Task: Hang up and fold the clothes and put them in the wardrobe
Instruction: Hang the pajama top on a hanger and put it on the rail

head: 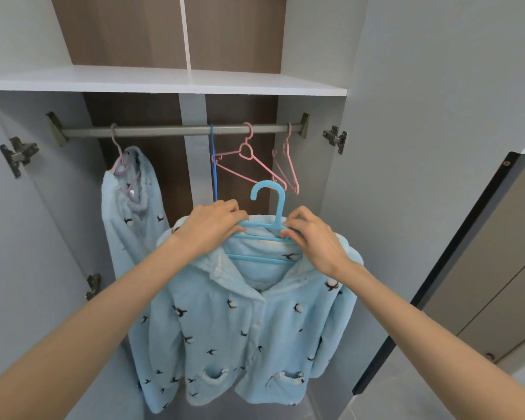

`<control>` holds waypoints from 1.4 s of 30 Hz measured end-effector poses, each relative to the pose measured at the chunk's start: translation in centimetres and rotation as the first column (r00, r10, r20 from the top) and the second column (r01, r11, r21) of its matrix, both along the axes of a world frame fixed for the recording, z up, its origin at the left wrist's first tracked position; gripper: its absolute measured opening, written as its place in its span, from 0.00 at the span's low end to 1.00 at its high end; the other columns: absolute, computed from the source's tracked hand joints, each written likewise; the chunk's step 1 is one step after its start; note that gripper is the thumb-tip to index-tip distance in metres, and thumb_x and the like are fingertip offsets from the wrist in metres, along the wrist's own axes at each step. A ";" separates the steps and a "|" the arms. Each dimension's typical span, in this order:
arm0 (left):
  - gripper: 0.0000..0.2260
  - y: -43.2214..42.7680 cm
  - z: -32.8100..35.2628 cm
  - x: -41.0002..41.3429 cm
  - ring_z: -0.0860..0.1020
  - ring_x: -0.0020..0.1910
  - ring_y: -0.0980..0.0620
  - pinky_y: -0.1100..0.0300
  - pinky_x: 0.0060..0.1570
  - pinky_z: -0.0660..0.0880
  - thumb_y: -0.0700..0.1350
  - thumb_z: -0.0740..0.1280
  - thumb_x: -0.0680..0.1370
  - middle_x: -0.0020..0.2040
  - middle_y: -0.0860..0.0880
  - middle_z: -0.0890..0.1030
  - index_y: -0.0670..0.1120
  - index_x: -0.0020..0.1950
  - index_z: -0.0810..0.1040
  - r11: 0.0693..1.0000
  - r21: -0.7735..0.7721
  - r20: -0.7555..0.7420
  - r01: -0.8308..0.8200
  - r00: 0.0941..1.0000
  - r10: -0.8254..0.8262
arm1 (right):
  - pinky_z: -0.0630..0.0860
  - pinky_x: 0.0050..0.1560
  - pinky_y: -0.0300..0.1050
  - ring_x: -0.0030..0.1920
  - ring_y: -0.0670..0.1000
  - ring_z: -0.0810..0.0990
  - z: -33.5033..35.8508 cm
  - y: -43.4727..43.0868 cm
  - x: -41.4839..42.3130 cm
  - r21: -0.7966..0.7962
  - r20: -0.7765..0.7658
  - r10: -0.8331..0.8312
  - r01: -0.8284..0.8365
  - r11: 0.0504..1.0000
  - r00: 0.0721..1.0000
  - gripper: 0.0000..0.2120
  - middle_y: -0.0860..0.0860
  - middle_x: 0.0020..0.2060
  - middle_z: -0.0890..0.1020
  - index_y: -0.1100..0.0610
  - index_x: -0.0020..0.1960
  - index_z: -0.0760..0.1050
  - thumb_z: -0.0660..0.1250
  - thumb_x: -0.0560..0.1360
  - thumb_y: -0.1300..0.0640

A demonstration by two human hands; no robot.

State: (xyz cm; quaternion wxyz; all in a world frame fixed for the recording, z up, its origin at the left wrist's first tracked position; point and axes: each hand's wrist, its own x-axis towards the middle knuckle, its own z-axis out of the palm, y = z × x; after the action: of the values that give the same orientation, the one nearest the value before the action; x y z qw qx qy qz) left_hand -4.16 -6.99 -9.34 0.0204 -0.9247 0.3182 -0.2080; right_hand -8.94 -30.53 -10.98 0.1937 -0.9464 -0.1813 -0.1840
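Firmly, left grip (pixel 212 227) curls round the blue hanger (pixel 279 211); right grip (pixel 314 239) pinches it too.

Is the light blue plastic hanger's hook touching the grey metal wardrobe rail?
Apart. The head view shows the light blue plastic hanger's hook below the grey metal rail, with clear space between.

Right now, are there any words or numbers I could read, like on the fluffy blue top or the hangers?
No text here can be read.
On the fluffy blue top: only small dark bird shapes, no letters.
On the blue hanger and the pink hangers: plain, no writing shows.
On the small pale tag inside the blue garment hanging on the rail: too small to read.
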 end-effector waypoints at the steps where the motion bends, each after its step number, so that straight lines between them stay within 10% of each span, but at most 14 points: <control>1: 0.13 -0.2 -0.2 -0.1 0.73 0.54 0.53 0.63 0.38 0.65 0.52 0.57 0.82 0.58 0.52 0.73 0.52 0.64 0.73 1.000 -0.024 0.009 -0.006 1.000 0.006 | 0.72 0.48 0.45 0.48 0.50 0.73 0.2 -0.3 0.1 0.014 -0.037 0.020 -0.020 1.000 0.999 0.11 0.49 0.53 0.72 0.57 0.51 0.80 0.60 0.81 0.54; 7: 0.08 -0.9 -1.2 -1.6 0.76 0.49 0.46 0.60 0.35 0.68 0.46 0.65 0.79 0.54 0.46 0.78 0.45 0.56 0.80 0.987 -0.153 0.072 0.048 0.997 -0.037 | 0.71 0.60 0.46 0.53 0.49 0.74 2.0 -2.3 1.0 0.079 -0.260 -0.049 0.072 0.994 0.964 0.13 0.50 0.54 0.77 0.54 0.57 0.78 0.57 0.82 0.51; 12: 0.09 -1.5 -0.9 -2.6 0.79 0.43 0.45 0.59 0.30 0.74 0.37 0.75 0.70 0.50 0.44 0.81 0.43 0.49 0.82 0.972 -0.153 0.152 0.178 0.976 -0.154 | 0.74 0.47 0.43 0.42 0.51 0.77 2.9 -2.2 1.6 -0.062 -0.413 -0.121 0.104 0.993 0.903 0.09 0.47 0.42 0.80 0.56 0.49 0.82 0.67 0.78 0.52; 15: 0.08 -1.6 -0.9 -2.5 0.79 0.43 0.45 0.61 0.32 0.73 0.39 0.74 0.71 0.49 0.45 0.80 0.44 0.49 0.83 0.963 -0.170 0.144 0.209 0.972 -0.186 | 0.66 0.37 0.42 0.33 0.55 0.67 2.8 -2.1 1.4 -0.143 -0.300 -0.217 0.181 0.973 0.929 0.20 0.47 0.26 0.69 0.52 0.28 0.66 0.65 0.77 0.60; 19: 0.08 -1.3 -0.8 -1.9 0.77 0.48 0.46 0.51 0.39 0.78 0.44 0.69 0.77 0.52 0.47 0.78 0.46 0.55 0.82 0.968 -0.218 0.078 0.124 0.991 -0.109 | 0.60 0.36 0.44 0.35 0.59 0.63 3.5 -3.3 1.7 0.020 -0.094 -0.292 0.295 0.955 0.952 0.23 0.48 0.24 0.63 0.51 0.27 0.59 0.62 0.78 0.62; 23: 0.08 -1.5 -0.4 -1.7 0.77 0.48 0.44 0.52 0.36 0.78 0.42 0.69 0.76 0.53 0.44 0.77 0.42 0.54 0.79 0.964 -0.252 0.113 0.086 0.992 -0.059 | 0.60 0.38 0.44 0.38 0.56 0.68 3.2 -3.1 1.9 0.077 0.054 -0.237 0.232 0.970 0.970 0.17 0.46 0.30 0.67 0.50 0.32 0.69 0.61 0.79 0.60; 26: 0.09 -0.9 -0.7 -1.5 0.76 0.50 0.45 0.59 0.39 0.72 0.41 0.67 0.77 0.56 0.44 0.77 0.42 0.57 0.78 0.960 -0.277 0.087 0.034 0.996 -0.010 | 0.65 0.48 0.38 0.44 0.44 0.75 2.7 -3.9 1.6 0.207 -0.132 0.014 0.014 0.978 0.991 0.08 0.47 0.45 0.78 0.55 0.54 0.81 0.64 0.80 0.57; 30: 0.10 -0.8 -1.4 -1.7 0.73 0.52 0.46 0.60 0.44 0.68 0.42 0.63 0.80 0.58 0.44 0.77 0.44 0.60 0.75 0.943 -0.332 0.023 -0.010 1.000 0.018 | 0.66 0.60 0.34 0.62 0.42 0.71 2.8 -4.0 0.9 0.213 -0.380 0.217 -0.143 0.966 0.899 0.29 0.41 0.64 0.73 0.46 0.70 0.66 0.73 0.72 0.50; 37: 0.08 -1.6 -0.5 -2.0 0.70 0.54 0.48 0.59 0.48 0.69 0.44 0.62 0.81 0.58 0.46 0.76 0.45 0.58 0.73 0.941 -0.337 -0.056 -0.019 0.998 0.000 | 0.70 0.45 0.42 0.60 0.50 0.71 1.3 -1.1 0.6 -0.199 0.043 -0.039 0.047 0.979 0.998 0.22 0.48 0.64 0.70 0.52 0.65 0.70 0.67 0.75 0.44; 42: 0.06 -0.9 -0.3 -2.2 0.71 0.44 0.50 0.54 0.46 0.72 0.46 0.66 0.79 0.44 0.48 0.75 0.47 0.51 0.71 0.915 -0.400 -0.121 0.049 0.987 -0.106 | 0.74 0.50 0.49 0.48 0.51 0.76 1.5 -0.9 0.3 -0.077 -0.159 0.072 -0.085 0.993 0.985 0.12 0.48 0.53 0.79 0.51 0.62 0.72 0.60 0.81 0.50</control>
State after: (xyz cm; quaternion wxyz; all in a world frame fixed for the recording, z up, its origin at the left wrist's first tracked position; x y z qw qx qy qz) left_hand -6.31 -7.93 -9.64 -0.1977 -0.9086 0.3067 -0.2035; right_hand -8.69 -31.48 -9.44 0.1746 -0.9574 -0.2101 -0.0937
